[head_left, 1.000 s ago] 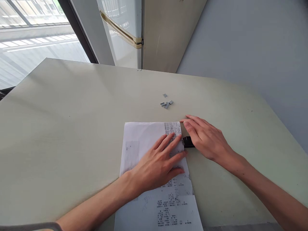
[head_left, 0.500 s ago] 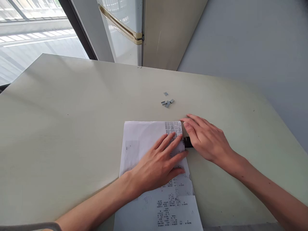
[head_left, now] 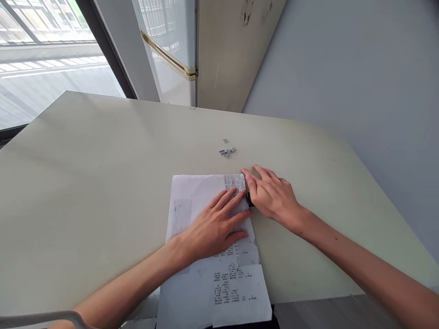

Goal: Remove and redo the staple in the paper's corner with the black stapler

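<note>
My left hand point(head_left: 217, 226) lies flat on a stack of printed paper point(head_left: 192, 192), its fingers spread toward the right edge. Dense handwriting and rows of print show on the top sheet. At that right edge, my right hand point(head_left: 270, 192) is over a black stapler point(head_left: 249, 199), with its palm and thumb covering most of it. Only a short black end shows against the paper, so its jaws cannot be made out. Beyond the stack lies a small cluster of silver staple strips point(head_left: 227, 152), and a single strip point(head_left: 225, 140) sits a little farther back.
The pale table point(head_left: 103, 219) extends to both sides, its near edge showing at the lower right. Past the far edge stand a fridge point(head_left: 174, 82) and a grey wall point(head_left: 343, 59). A bright window point(head_left: 48, 55) is at the upper left.
The view has tilted and shifted, so hands and paper appear farther left. My right hand has closed more over the stapler, and less of its black body shows. My left hand stays on the paper.
</note>
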### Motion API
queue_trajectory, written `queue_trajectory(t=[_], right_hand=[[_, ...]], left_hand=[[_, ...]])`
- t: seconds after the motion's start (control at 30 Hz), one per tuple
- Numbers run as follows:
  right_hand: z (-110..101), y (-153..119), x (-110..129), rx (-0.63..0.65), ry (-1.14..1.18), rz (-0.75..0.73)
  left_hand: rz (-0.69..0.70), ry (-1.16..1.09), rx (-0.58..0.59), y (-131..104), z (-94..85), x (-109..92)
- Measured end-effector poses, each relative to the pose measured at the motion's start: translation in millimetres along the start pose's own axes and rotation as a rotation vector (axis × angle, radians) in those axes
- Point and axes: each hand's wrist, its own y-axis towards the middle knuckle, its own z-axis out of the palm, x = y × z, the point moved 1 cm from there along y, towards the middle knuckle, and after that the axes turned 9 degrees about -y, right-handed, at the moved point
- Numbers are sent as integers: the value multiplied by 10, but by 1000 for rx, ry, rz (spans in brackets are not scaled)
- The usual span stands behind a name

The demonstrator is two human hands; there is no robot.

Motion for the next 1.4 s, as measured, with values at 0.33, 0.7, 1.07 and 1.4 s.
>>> queue_trajectory(t=[0.33,0.7,1.07,1.4], right_hand=[[41,31,24,46,-59,-21],[10,-34,-224,-12,447,-33],[322,-420,-661,-213,558,-253],[556,-392,-814,-250,739,-130]], left_hand=[[2,7,-8,-9,19,-4],[15,10,-14,-41,18,12],[-8,64,88,-216,-274,43],[-206,93,-29,-285,-601,274]])
